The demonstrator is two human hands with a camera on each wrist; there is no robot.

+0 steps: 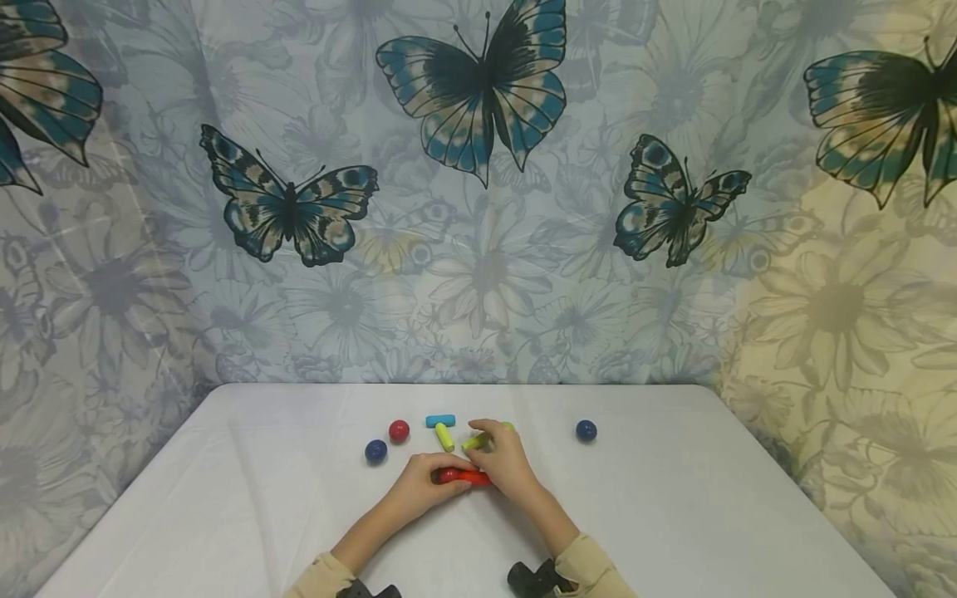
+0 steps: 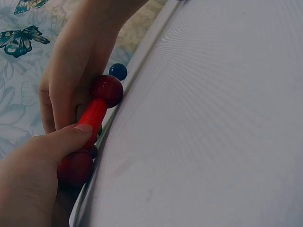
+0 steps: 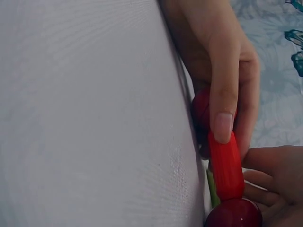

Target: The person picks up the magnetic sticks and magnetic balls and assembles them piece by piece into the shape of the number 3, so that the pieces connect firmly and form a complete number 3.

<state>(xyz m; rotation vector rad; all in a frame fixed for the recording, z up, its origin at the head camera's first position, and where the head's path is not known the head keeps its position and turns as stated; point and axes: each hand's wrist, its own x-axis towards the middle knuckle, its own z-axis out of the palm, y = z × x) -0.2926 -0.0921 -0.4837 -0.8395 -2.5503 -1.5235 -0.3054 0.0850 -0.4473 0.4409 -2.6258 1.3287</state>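
Observation:
My left hand (image 1: pixel 426 482) pinches a short red rod (image 1: pixel 474 478) between thumb and fingers, close over the white table. A red ball (image 2: pixel 75 168) sits at the rod's near end, partly covered by that hand; a second red ball (image 2: pixel 107 90) is at its other end. My right hand (image 1: pixel 512 461) is just beyond that far ball, thumb and index finger spread apart on either side of a yellow-green rod (image 1: pixel 475 442). Part of that rod is hidden behind the hand. Another yellow-green rod (image 1: pixel 444 438) lies to its left.
A light blue rod (image 1: pixel 440 421) lies behind the left yellow-green one. Left of it are a red ball (image 1: pixel 399 431) and a dark blue ball (image 1: pixel 376 452). Another dark blue ball (image 1: pixel 586 431) rests to the right. Behind the white table (image 1: pixel 224 515) hangs a butterfly-patterned cloth (image 1: pixel 486 332).

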